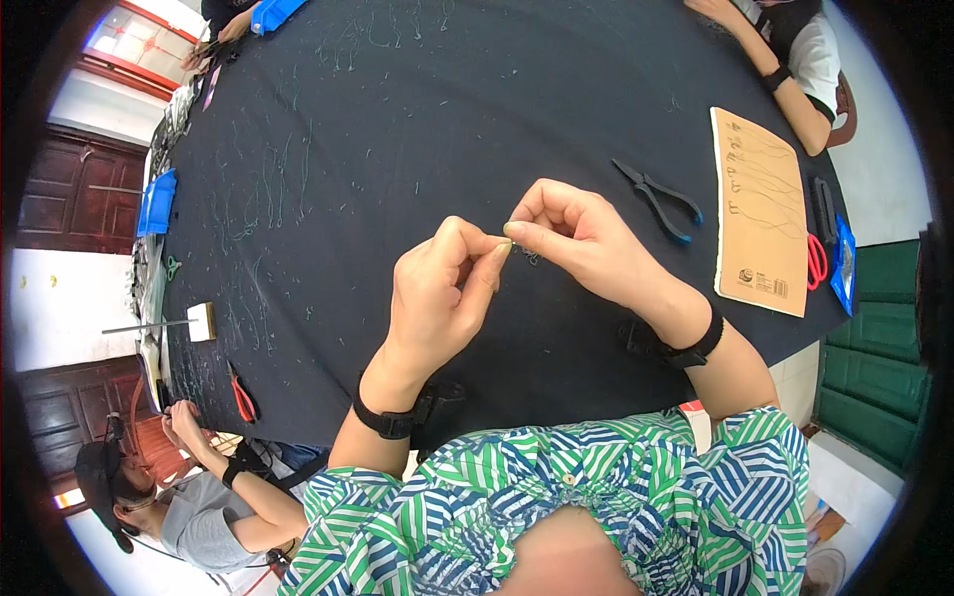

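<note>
My left hand (443, 288) and my right hand (584, 238) meet above the middle of the black cloth. Each closes thumb and forefinger in a pinch, the tips almost touching. Between them they hold a thin dark strand, and a small tangled loop (532, 256) of it dangles below the right fingertips. Whether it is wire or thread I cannot tell. Right of my hands lie pliers (656, 196) with dark, blue-tipped handles. Beyond the pliers is a tan notebook (760, 214) with several thin wire-like pieces lying in a row on its cover.
Red-handled scissors (817, 261), a black case (824, 210) and a blue packet (843, 263) lie by the notebook. Red-handled pliers (240, 393) rest at left. Thin strands (268, 189) and clippings are scattered over the black cloth (397, 129). Other people sit at left, far left and far right.
</note>
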The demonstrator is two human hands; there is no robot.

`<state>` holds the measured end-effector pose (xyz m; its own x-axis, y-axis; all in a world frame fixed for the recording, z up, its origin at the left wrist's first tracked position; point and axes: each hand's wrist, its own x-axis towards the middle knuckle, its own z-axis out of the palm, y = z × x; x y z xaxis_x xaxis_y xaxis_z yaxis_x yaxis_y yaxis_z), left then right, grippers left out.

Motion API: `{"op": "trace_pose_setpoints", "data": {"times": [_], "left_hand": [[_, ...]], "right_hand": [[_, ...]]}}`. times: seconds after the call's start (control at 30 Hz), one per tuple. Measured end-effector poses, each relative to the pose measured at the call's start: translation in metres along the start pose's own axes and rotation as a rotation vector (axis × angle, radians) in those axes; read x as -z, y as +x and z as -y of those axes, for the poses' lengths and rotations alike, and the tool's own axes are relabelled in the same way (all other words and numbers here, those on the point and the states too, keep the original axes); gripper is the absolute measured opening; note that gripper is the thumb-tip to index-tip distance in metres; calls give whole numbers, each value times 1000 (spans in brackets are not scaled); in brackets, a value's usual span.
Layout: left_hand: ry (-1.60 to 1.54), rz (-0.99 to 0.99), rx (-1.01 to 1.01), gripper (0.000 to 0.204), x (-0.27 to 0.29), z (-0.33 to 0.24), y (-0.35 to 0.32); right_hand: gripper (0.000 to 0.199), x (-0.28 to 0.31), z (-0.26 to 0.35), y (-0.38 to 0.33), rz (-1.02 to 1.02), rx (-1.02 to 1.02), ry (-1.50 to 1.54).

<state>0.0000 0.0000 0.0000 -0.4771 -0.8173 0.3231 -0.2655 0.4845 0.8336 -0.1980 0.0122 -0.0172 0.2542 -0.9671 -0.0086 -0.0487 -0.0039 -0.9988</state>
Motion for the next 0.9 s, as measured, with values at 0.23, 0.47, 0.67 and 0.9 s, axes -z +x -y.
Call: {"op": "trace_pose_setpoints", "data": {"times": [0.23,0.47,0.67,0.9], "left_hand": [[0,-79,-2,11,-1,1,-1],[1,-119,31,10,-3,4,0],[6,-44,26,9,-3,1,1],[37,-34,-23,11,-4,3,-1]], "right_hand": [[15,-12,3,-8,-15,-44,68],[12,-14,18,-16,-22,123,-230],[6,-8,22,-15,-182,343,-378],[14,0,11,-5,-95,82,-104]]}}
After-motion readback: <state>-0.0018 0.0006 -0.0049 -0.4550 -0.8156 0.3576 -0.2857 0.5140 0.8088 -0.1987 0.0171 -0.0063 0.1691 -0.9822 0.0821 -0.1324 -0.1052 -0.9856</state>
